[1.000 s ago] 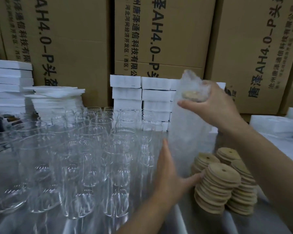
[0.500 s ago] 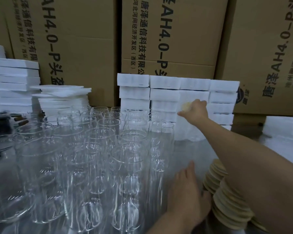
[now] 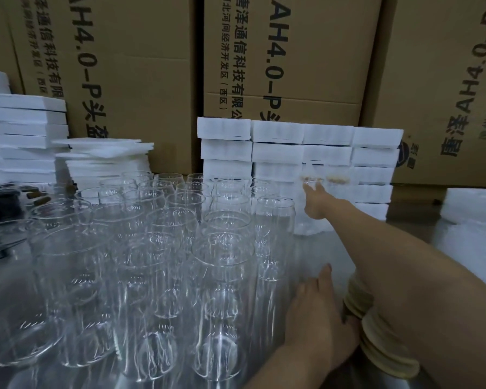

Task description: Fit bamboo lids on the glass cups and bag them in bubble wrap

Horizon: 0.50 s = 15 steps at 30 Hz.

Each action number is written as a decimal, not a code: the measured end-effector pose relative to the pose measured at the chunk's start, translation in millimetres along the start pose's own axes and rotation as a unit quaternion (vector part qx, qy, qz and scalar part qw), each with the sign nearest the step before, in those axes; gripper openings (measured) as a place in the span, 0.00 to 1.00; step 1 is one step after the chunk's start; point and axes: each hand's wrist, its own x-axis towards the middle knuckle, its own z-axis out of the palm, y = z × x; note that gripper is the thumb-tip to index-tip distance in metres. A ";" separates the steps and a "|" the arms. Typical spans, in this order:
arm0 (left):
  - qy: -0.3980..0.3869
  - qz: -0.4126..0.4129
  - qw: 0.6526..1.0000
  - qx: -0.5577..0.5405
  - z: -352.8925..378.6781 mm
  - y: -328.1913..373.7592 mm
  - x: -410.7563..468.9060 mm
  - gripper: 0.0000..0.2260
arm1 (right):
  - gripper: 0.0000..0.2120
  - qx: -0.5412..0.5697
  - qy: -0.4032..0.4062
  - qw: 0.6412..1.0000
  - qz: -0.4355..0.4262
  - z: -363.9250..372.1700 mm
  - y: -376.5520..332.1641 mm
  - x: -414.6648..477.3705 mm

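right fingers (image 3: 314, 190) straight, tips blurred against top of bagged cup (image 3: 306, 224); we see no grip. right hand (image 3: 317, 204) reaches far edge of tabletop (image 3: 320, 248), where that cup stands upright before foam blocks (image 3: 278, 153), second bagged cup (image 3: 338, 178) just beside. left fingers (image 3: 324, 279) straight; left hand (image 3: 317, 313) flat on tabletop toward near edge, between glass cups (image 3: 180, 248) and bamboo lid stacks (image 3: 376, 335), thumb touching one stack. we note right forearm covers part of stacks.

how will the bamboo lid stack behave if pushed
Probably shears apart: the bamboo lid stack is loose thin discs, sitting unevenly. Likely light, being thin wood. The left hand beside it could steady it.
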 end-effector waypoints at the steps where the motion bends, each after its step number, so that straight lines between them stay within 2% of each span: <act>1: -0.001 -0.002 1.000 0.000 0.5 -0.2 0.3 0.38 | 0.32 -0.005 -0.005 1.000 0.001 -2.1 1.3 -2.3; 4: 0.006 0.003 1.000 0.013 2.6 -1.2 0.8 0.37 | 0.32 -0.010 0.013 1.000 -0.018 -14.7 -1.3 -15.2; 10: 0.004 -0.015 0.999 0.028 1.2 -2.7 2.7 0.34 | 0.29 0.025 0.124 0.988 -0.093 -68.6 -29.7 -67.2; 13: -0.005 -0.026 0.999 0.019 0.6 -2.6 3.1 0.30 | 0.25 0.078 0.190 0.968 -0.146 -85.7 -49.4 -115.1; 15: -0.011 -0.036 0.999 0.011 -1.3 -0.4 1.1 0.27 | 0.19 0.160 0.221 0.945 -0.183 -81.9 -57.9 -154.1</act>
